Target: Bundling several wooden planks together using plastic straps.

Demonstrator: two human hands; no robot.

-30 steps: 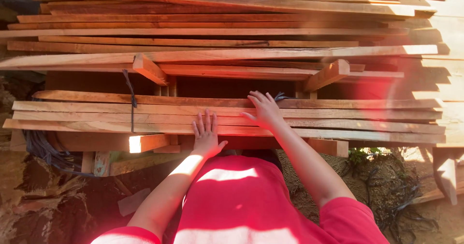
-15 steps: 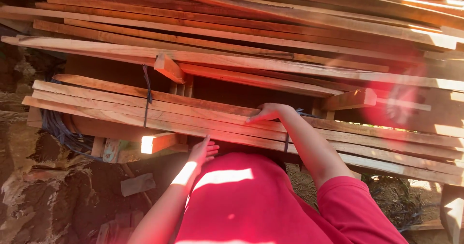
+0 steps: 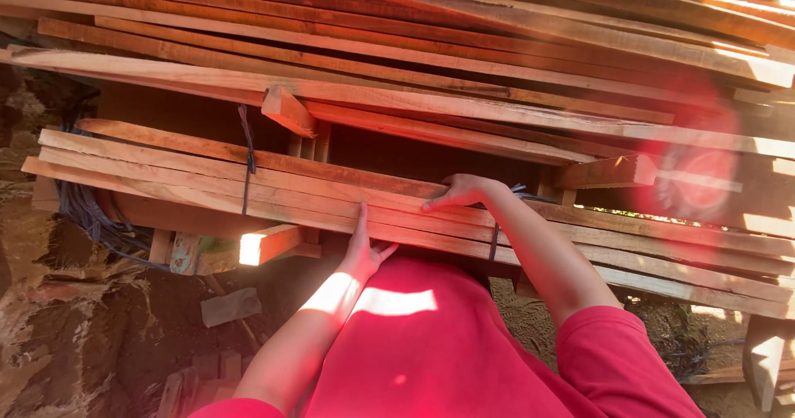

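Head-view footage was taken looking down over a red shirt (image 3: 431, 343) toward stacked timber. Nearest, the left hand (image 3: 363, 248) was seen raised against the front edge of the lower bundle of boards (image 3: 166, 173), its fingers (image 3: 362, 219) held straight and close together, pressed flat to the wood and gripping nothing. Half a second earlier that hand had been lowered below the bundle with the fingers loosely curled, and a second earlier it had been laid flat on the top board, so it had been taken off and set back on the edge. Just beyond, the right hand (image 3: 460, 191) was laid over the far edge of the same bundle, its fingers curled down behind the top board; whether a board was actually clamped could not be told. Its place was unchanged from half a second before, though a second earlier it had been spread open on the wood. From this it was judged that the bundle was being steadied or pushed, not lifted. A dark strap (image 3: 246, 157) was seen around the bundle to the left. Underneath, a sunlit support block (image 3: 265, 244) was visible. Farthest, a larger pile of long planks (image 3: 497, 62) was stacked above on short cross pieces (image 3: 286, 110).
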